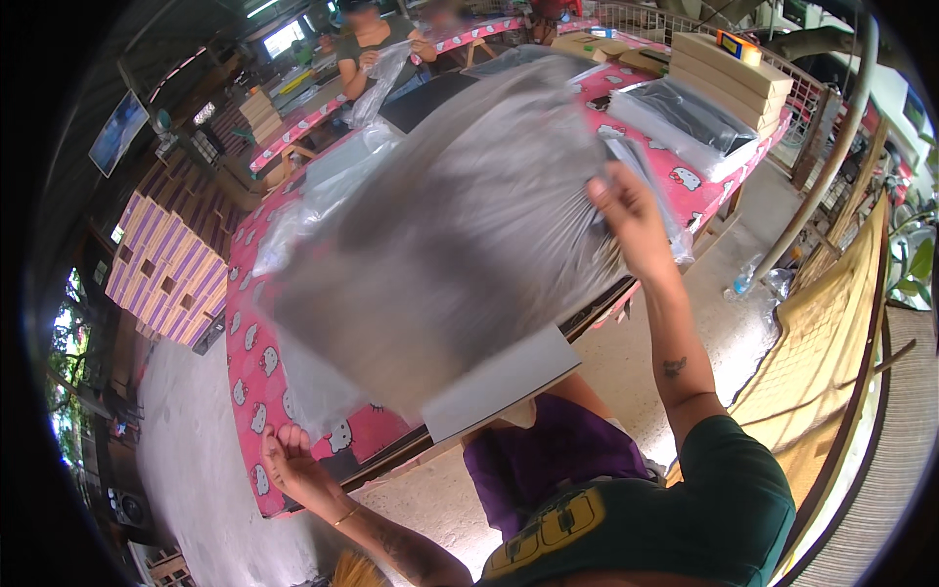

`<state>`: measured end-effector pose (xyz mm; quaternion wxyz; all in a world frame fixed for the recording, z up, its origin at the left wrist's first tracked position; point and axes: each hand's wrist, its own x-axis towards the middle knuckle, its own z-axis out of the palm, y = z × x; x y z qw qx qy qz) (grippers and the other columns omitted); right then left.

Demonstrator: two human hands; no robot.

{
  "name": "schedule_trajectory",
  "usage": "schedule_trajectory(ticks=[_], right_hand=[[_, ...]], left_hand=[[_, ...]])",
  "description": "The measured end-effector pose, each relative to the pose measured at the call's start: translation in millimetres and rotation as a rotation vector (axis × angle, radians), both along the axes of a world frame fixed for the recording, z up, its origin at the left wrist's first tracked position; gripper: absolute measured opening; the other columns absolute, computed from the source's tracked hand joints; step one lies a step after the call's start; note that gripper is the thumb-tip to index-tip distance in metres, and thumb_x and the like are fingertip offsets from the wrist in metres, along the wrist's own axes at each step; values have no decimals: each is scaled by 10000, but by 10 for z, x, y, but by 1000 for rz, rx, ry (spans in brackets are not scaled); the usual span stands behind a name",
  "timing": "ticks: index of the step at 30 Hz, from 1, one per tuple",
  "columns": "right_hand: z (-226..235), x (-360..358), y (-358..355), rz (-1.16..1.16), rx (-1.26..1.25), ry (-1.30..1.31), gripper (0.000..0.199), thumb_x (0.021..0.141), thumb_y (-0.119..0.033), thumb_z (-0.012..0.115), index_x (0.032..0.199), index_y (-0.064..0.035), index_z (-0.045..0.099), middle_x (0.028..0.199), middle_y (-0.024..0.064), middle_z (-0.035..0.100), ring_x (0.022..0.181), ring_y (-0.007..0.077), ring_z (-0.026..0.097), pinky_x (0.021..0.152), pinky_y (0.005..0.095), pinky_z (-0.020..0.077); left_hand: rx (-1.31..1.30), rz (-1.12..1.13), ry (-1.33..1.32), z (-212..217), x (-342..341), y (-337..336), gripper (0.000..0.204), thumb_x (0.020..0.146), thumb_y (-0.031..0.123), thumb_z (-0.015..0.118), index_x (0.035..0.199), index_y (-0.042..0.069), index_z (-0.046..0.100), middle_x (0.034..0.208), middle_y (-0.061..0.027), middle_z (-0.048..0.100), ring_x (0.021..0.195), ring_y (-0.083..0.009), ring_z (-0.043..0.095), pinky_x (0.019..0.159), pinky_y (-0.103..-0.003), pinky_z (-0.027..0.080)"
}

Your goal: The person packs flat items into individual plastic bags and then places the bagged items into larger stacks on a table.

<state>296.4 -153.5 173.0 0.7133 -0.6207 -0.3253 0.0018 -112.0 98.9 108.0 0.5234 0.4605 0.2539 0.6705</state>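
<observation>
A large, thin, dark grey plastic sheet or bag [460, 225] spreads through the air over the table, blurred by motion. My right hand [631, 215] pinches its right edge, and creases fan out from the fingers. Near the table's front left corner is my left hand [293, 465], its fingers loosely curled and apart with nothing visible in them. A flat light grey board [504, 384] juts over the front edge, partly covered by the sheet. Clear plastic [318, 377] lies on the pink patterned tablecloth [256, 391] beyond my left hand.
Plastic-wrapped dark flat packs [685, 117] lie at the far right beside stacked brown boxes [729, 78]. Across the table a person [381, 59] handles clear plastic. Purple-and-white cartons [166, 259] are piled on the left. A slanting pole [831, 147] stands at the right.
</observation>
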Motion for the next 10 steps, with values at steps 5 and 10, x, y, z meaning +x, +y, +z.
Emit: schedule_trajectory(ticks=[5,10], right_hand=[[-179,435,-145,-456,447,-237,217,962,-197,607,1086,-20,606,882,-34,595,777,33,484,709,197,388],[-540,786,-209,-655,57,-780,196,964,-156,586,1150,-98,607,1066,95,680,898,251,635,850,254,458]], left_hand=[[-77,-19,62,-219,-23,61,296,968,205,557,1151,-27,576,908,-98,639,767,-140,603,714,-253,495],[-113,-100,134,-385,53,123,304,945,220,598,1147,-6,584,914,-107,658,795,-151,634,741,-248,509]])
